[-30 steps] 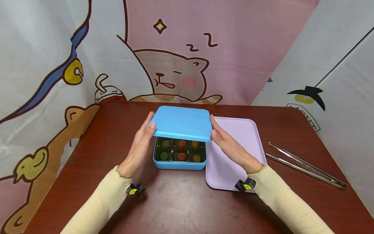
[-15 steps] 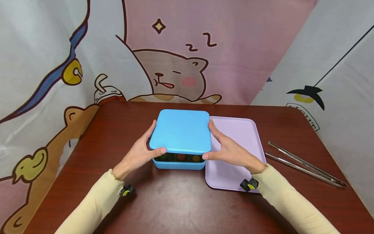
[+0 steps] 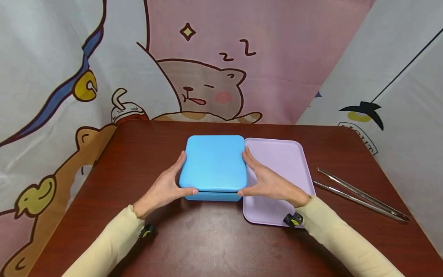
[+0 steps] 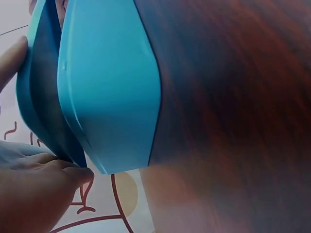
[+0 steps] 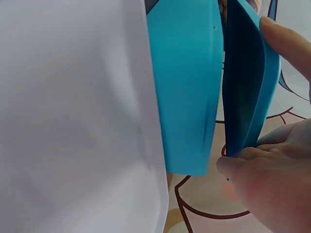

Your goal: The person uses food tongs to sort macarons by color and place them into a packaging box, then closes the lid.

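A light blue lid (image 3: pixel 214 163) covers the matching blue box (image 3: pixel 214 197) in the head view. In both wrist views a gap separates the lid (image 4: pixel 46 119) from the box (image 4: pixel 114 92). My left hand (image 3: pixel 160 191) grips the lid's left side, thumb at the front corner and fingers along the side edge. On the opposite side my right hand (image 3: pixel 271 182) holds the lid the same way. The right wrist view has its thumb and fingers on the rim of the lid (image 5: pixel 268 82). The lid hides what is inside the box.
A pale purple tray (image 3: pixel 277 154) lies against the right side of the box, partly under my right hand and wrist. Metal tongs (image 3: pixel 363 198) lie spread on the brown table (image 3: pixel 207 238) farther right. A printed cloth (image 3: pixel 277 57) hangs behind the table.
Both hands have brought the lid down and toward me over the box, and its tilt has levelled. The filled compartments visible earlier are now covered. Tray and tongs have stayed put.
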`<act>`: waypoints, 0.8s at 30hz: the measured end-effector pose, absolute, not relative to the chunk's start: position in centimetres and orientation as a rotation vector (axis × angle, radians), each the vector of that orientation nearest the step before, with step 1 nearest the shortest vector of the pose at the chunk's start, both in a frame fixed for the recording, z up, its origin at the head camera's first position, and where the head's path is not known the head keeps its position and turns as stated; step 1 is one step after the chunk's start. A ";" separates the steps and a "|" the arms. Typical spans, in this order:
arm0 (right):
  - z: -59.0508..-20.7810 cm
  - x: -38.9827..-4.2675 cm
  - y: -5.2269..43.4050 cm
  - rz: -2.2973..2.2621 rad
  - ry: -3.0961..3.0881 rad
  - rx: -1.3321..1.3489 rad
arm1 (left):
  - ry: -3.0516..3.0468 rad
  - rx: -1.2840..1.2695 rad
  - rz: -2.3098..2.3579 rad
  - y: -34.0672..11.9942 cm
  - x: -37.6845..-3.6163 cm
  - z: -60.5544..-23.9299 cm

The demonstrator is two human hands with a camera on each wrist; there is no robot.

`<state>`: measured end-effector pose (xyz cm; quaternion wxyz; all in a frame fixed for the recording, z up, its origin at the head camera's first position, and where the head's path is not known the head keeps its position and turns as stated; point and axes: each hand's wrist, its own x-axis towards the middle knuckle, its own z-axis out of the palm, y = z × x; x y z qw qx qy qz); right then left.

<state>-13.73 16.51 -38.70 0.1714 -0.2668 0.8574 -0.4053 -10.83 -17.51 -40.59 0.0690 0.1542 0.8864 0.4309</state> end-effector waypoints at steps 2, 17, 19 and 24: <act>-38.9 -13.8 16.4 -1.137 2.438 -0.758 | 2.676 0.462 1.277 -17.6 -10.8 -40.8; -40.4 -14.4 16.2 -1.107 2.410 -0.746 | 2.705 0.478 1.166 -17.7 -10.8 -41.2; -40.5 -14.4 16.2 -1.106 2.415 -0.760 | 2.705 0.478 1.157 -17.7 -10.8 -41.2; -40.5 -14.5 16.0 -1.093 2.427 -0.770 | 2.716 0.471 1.130 -17.8 -10.9 -41.3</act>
